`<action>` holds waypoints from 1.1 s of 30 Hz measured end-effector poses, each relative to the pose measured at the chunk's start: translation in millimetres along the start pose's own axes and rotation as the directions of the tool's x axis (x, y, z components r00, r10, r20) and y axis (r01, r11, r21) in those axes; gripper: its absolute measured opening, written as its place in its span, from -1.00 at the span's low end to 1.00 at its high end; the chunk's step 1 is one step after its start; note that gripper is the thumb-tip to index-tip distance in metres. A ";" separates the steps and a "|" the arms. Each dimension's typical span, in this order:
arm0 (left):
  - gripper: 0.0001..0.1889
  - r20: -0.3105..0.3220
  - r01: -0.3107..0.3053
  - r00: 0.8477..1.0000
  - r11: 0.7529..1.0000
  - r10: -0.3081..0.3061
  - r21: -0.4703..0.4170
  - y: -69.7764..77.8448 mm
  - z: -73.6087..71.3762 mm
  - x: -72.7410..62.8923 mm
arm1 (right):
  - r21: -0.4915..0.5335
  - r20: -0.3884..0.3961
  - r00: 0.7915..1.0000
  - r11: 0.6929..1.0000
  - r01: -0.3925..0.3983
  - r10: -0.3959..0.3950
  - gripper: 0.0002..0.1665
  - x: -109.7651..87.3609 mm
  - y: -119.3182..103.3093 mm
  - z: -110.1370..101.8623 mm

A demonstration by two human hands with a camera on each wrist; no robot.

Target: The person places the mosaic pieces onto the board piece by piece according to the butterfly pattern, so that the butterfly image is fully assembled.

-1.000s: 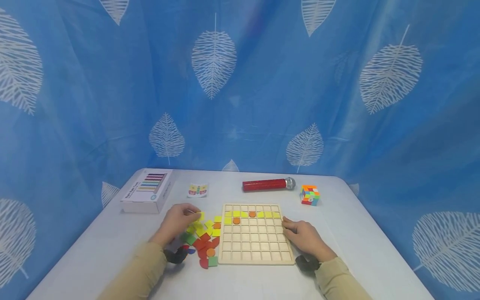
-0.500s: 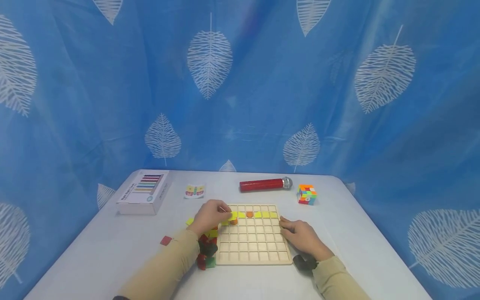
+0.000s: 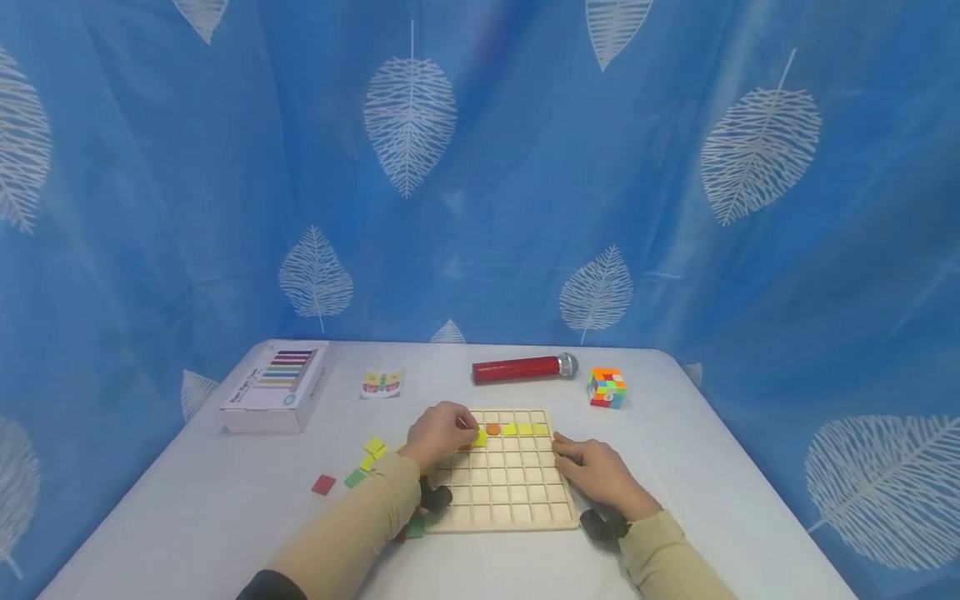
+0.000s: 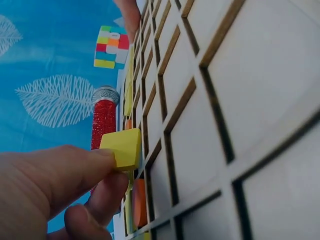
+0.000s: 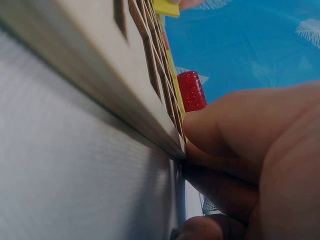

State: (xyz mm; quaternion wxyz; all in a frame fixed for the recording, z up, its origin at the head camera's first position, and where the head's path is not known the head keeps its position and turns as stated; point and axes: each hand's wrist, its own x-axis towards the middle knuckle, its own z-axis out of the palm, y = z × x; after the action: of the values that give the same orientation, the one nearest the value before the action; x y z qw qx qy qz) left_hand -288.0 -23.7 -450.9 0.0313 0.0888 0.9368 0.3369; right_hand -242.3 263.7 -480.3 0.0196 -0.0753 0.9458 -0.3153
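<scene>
My left hand (image 3: 441, 435) pinches a yellow square tile (image 4: 122, 148) between thumb and finger, over the upper left of the wooden grid board (image 3: 517, 492). In the left wrist view the tile is tilted, close above the cells. Along an upper row of the board lie several yellow tiles (image 3: 525, 429) and an orange round tile (image 3: 492, 429). A second orange round tile (image 4: 140, 202) sits nearer the left hand, partly hidden by it in the head view. My right hand (image 3: 600, 472) grips the board's right edge with its fingertips.
Loose yellow tiles (image 3: 374, 447), a red tile (image 3: 323, 484) and green tiles (image 3: 356, 478) lie left of the board, partly hidden by the left sleeve. Behind are a white box (image 3: 273, 387), a butterfly pattern card (image 3: 382, 383), a red microphone (image 3: 517, 370) and a puzzle cube (image 3: 606, 388).
My left hand has moved right from the loose tile pile to over the board, carrying a yellow tile. My right hand has stayed at the board's edge. The head view has shifted slightly.
</scene>
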 end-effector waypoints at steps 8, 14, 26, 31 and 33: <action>-0.95 0.017 -0.005 1.000 0.999 0.005 0.034 5.4 -3.9 -3.7 | 0.002 0.002 1.000 1.000 -0.013 0.013 -0.54 -0.1 -0.5 -0.6; -0.97 0.027 -0.007 1.000 0.996 0.004 0.086 5.1 -3.6 -3.8 | 0.001 0.003 1.000 1.000 -0.009 0.009 -0.54 -0.3 -2.1 0.4; -0.94 -0.022 -0.021 0.999 0.997 0.023 0.079 -7.0 -9.8 -7.9 | 0.012 -0.001 1.000 1.000 -0.004 0.004 -0.54 1.3 -3.0 2.3; -0.89 -0.116 0.067 0.991 0.997 -0.071 -0.035 -33.5 -34.0 -18.7 | 0.000 -0.007 1.000 1.000 0.004 -0.004 -0.55 1.6 -1.5 0.7; -0.87 -0.133 0.096 0.985 0.992 -0.106 -0.083 -47.5 -46.0 -26.4 | -0.005 -0.010 1.000 1.000 0.004 -0.005 -0.55 1.4 -0.5 0.5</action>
State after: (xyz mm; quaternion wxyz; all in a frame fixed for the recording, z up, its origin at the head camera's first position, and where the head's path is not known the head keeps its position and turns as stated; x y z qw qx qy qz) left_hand -274.4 -93.4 -445.6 -0.0128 0.0165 0.9266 0.3755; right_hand -243.7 262.8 -480.4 0.0139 -0.0759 0.9464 -0.3136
